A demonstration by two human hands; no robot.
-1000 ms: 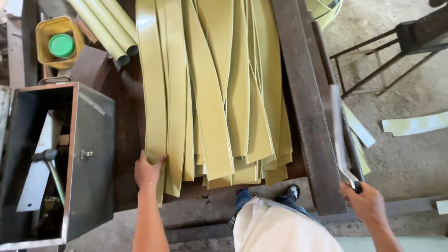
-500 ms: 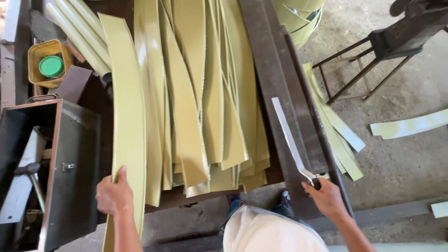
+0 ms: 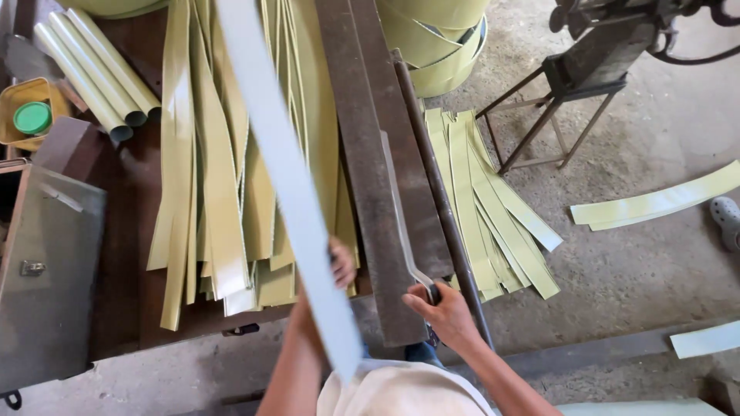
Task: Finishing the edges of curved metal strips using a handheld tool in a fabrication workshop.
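Note:
My left hand [image 3: 340, 264] grips a long pale strip [image 3: 281, 169] that slants from the top of the view down towards my body, its light underside facing up. It lies over a pile of yellow-green strips [image 3: 220, 200] on the dark workbench [image 3: 127, 254]. My right hand [image 3: 445, 310] is closed on the handle of a long metal cutting blade [image 3: 397, 208]. The blade is hinged along the heavy steel bar [image 3: 368, 154] at the bench's right edge.
Cut yellow-green strips [image 3: 493, 208] lie on the concrete floor beside the bench. Coiled strip stock [image 3: 439, 38] and a metal stand [image 3: 570, 92] are behind them. Rolled tubes [image 3: 92, 69], a yellow tub with a green lid [image 3: 31, 115] and a grey metal box [image 3: 46, 270] sit at left.
My left hand pulled one strip off the pile's left side and swung it right towards the blade. My right hand stayed on the blade handle.

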